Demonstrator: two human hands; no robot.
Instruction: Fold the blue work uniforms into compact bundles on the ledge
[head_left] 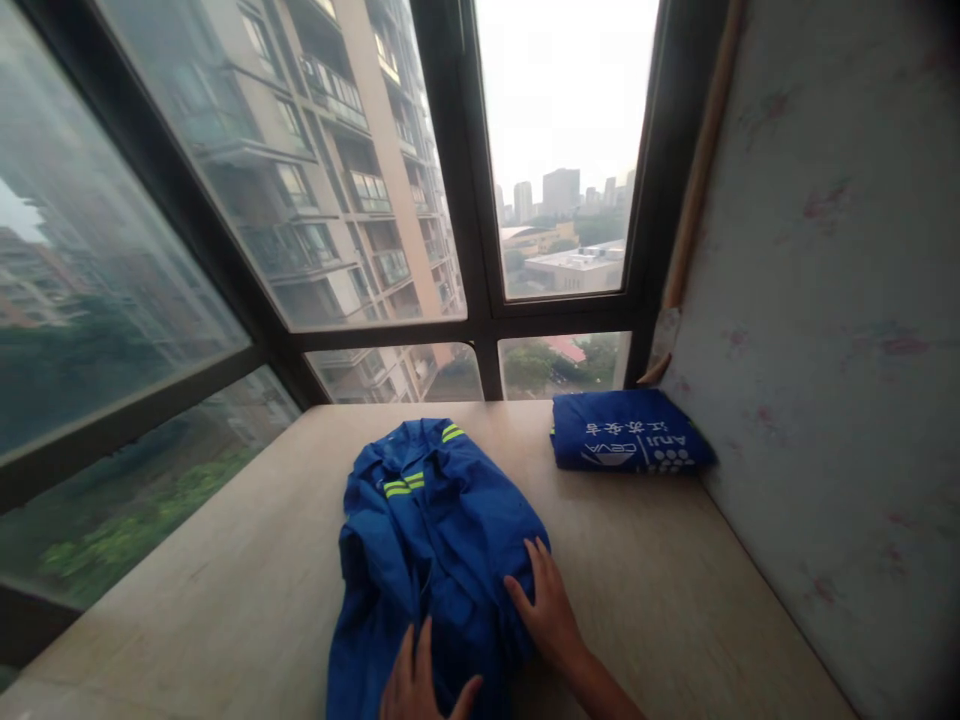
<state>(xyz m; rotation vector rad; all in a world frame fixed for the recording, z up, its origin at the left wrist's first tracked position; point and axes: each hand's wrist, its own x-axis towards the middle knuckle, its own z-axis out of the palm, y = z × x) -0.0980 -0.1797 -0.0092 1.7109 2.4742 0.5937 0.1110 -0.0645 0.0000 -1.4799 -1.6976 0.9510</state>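
A blue jacket [442,540] with bright yellow-green stripes lies loosely spread and creased on the pale window sill, its collar end toward the window. My right hand [546,605] rests on the jacket's right edge with fingers apart. Low in the picture, my left hand [420,685] is over the lower part of the jacket, its fingers spread; the rest of that hand is cut off by the frame's bottom edge. Neither hand has cloth gathered in it.
A folded blue garment [630,432] with white lettering lies at the back right, near the patterned wall [840,400]. Dark-framed windows [480,300] border the sill [247,570] at the back and left. Buildings and trees show outside.
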